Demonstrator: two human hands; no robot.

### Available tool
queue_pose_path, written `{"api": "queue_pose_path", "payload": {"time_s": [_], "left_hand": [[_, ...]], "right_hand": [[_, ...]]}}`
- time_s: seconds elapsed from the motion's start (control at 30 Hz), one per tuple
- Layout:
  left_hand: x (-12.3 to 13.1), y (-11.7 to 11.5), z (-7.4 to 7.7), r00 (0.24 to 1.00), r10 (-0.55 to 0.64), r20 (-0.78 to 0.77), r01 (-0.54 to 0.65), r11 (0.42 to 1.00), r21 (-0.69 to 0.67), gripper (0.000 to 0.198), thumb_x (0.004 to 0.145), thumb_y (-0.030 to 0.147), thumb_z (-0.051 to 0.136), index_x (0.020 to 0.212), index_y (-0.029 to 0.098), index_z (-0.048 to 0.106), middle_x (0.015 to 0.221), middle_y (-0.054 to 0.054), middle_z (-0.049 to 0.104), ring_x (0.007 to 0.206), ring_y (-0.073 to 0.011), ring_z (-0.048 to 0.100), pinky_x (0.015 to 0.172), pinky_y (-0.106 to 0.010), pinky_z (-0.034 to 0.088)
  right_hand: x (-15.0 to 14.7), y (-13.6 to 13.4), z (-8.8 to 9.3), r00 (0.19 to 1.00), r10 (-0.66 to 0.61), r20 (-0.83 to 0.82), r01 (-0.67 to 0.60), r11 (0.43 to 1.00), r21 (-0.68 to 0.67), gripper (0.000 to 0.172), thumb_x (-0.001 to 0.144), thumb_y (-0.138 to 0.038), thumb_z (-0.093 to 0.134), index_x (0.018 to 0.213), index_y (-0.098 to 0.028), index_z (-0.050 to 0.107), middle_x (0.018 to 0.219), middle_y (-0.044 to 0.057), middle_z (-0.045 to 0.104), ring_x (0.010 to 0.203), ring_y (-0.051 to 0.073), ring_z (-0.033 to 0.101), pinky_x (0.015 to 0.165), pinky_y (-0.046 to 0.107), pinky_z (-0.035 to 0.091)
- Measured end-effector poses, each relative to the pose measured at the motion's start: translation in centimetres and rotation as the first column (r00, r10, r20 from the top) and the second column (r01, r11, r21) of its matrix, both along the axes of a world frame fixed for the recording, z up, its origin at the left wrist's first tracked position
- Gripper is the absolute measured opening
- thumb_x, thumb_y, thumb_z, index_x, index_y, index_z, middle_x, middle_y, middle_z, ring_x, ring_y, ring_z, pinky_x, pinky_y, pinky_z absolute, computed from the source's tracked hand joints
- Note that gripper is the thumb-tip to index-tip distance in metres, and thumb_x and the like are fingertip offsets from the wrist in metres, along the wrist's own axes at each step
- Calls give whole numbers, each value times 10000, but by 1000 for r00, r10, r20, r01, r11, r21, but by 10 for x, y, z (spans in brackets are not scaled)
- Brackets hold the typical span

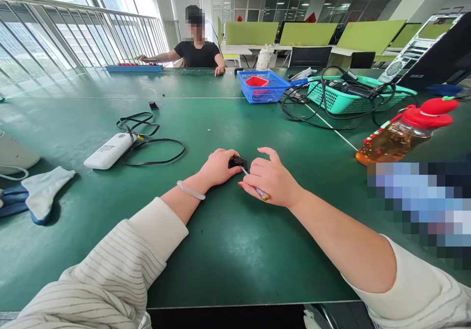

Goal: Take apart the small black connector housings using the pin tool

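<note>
My left hand (218,167) rests on the green table (228,240) with its fingers closed around a small black part (237,162). My right hand (271,179) sits just to the right of it and grips a thin tool (257,189) whose metal tip points into the black part. Both hands are close together near the table's middle. Most of the black part is hidden by my left fingers.
A white power bank (109,150) with a looped black cable (154,147) lies to the left, gloves (44,191) further left. A blue basket (263,87), a teal basket (353,95) of cables and a red-capped bottle (405,132) stand right. Another person (196,49) sits across the table.
</note>
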State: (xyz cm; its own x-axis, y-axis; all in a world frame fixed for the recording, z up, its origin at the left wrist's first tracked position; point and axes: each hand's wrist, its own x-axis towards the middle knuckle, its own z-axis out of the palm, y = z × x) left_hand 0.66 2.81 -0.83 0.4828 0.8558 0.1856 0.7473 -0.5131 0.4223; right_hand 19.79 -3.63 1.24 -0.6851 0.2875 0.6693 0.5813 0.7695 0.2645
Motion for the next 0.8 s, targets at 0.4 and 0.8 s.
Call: {"api": "queue_pose_path", "payload": {"time_s": [0.4, 0.8], "left_hand": [[0, -1, 1, 1000, -15, -7, 15, 1000, 7, 306, 844, 413, 645, 1091, 232, 636, 1077, -64, 696, 1119, -287, 583, 1004, -453, 478], [0, -2, 3, 1000, -19, -13, 19, 1000, -5, 307, 848, 404, 646, 1097, 225, 635, 1093, -66, 695, 1114, -285, 582, 1002, -447, 476]], "right_hand": [[4, 1, 1, 999, -40, -30, 39, 999, -37, 349, 931, -242, 536, 583, -222, 562, 548, -41, 521, 618, 133, 451, 1044, 417, 356], [6, 4, -2, 994, -70, -80, 57, 987, -151, 330, 945, -290, 528, 636, -221, 620, 583, -29, 558, 648, 133, 497, 1048, 430, 350]]}}
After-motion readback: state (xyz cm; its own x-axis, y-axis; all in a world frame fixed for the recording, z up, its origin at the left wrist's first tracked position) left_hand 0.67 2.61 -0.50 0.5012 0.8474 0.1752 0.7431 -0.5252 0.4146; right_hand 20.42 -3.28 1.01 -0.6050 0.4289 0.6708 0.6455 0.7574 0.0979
